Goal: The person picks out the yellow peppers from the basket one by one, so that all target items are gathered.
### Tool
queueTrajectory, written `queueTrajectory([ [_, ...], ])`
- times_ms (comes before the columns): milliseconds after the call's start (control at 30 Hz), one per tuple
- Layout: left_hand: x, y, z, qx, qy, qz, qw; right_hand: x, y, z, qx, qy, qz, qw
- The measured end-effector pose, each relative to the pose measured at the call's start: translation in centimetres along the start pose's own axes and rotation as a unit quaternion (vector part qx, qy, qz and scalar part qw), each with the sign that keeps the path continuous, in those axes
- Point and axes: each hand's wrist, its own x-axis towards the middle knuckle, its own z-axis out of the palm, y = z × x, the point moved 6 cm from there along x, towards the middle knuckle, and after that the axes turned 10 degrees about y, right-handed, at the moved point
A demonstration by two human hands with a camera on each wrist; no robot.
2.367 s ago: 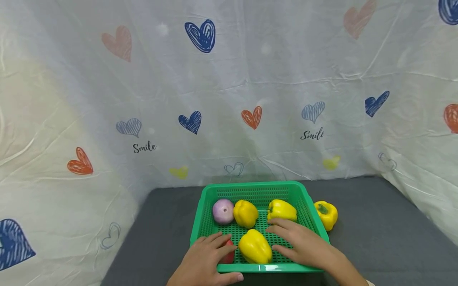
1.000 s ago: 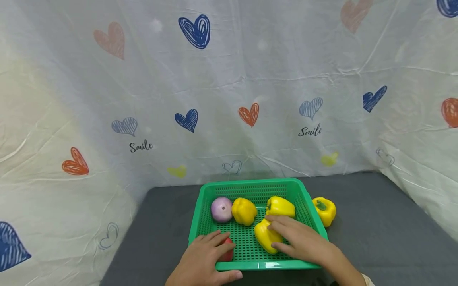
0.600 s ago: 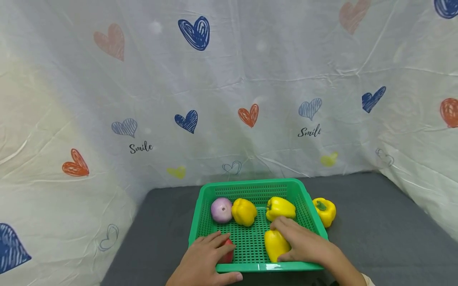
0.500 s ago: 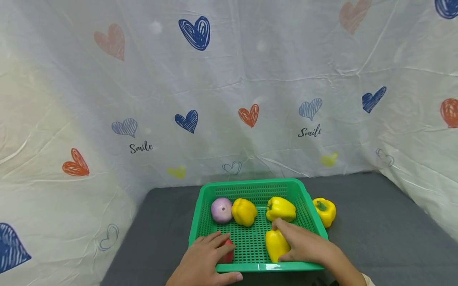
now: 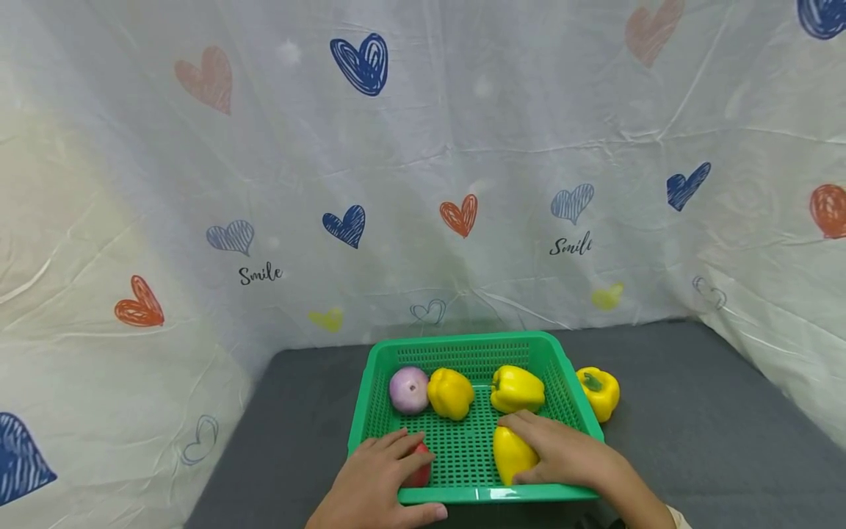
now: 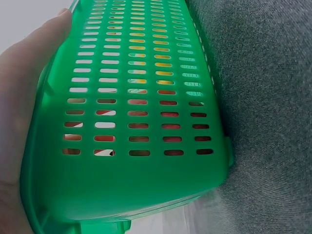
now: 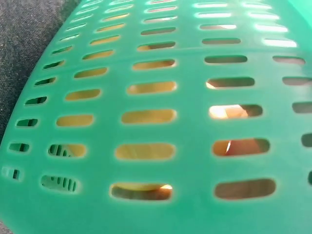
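Note:
In the head view, a green slotted plastic basket (image 5: 360, 419) stands on the dark table. My right hand (image 5: 565, 452) reaches over its front right and grips a yellow bell pepper (image 5: 511, 455). At the front left corner, my left hand (image 5: 380, 470) has its fingers bent over a smooth red thing (image 5: 419, 470), mostly covered by them. The left thumb (image 6: 51, 34) lies along the rim's outer side in the left wrist view. A purple onion (image 5: 409, 391), a deep yellow bell pepper (image 5: 452, 394) and another yellow bell pepper (image 5: 518, 389) sit towards the back.
One more yellow bell pepper (image 5: 600, 394) stands on the grey tabletop (image 5: 694, 426), just outside the basket's right wall. Behind the table hangs a white curtain (image 5: 396, 162) printed with hearts. The basket wall (image 7: 192, 117) fills the right wrist view.
My right hand has come down on the front yellow bell pepper, taken hold of it and shifted it right within the basket. The left hand has stayed at its corner.

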Motion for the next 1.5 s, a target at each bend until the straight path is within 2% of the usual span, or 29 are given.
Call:
queueTrajectory([
  [100, -0.01, 0.03, -0.05, 0.002, 0.003, 0.000, 1.0000, 0.03, -0.07, -0.05, 0.013, -0.004, -0.009, 0.9999],
  [433, -0.07, 0.14, -0.26, 0.010, 0.020, 0.001, 0.9997, 0.07, -0.16, -0.19, -0.002, 0.013, -0.040, 0.9991],
  [667, -0.07, 0.25, -0.42, 0.016, 0.061, 0.017, 0.9979, -0.05, -0.11, -0.06, -0.007, 0.014, -0.037, 0.9992],
  [933, -0.21, 0.35, -0.75, 0.001, 0.098, 0.018, 0.9950, -0.02, 0.02, -0.03, -0.011, 0.016, -0.029, 0.9994],
  [1333, -0.13, 0.29, -0.73, 0.004, 0.100, 0.021, 0.9948, 0.01, 0.10, -0.09, -0.014, 0.017, -0.033, 0.9992],
  [1500, -0.08, 0.27, -0.76, 0.003, 0.091, 0.018, 0.9957, 0.00, 0.06, -0.25, -0.017, 0.015, -0.031, 0.9993],
])
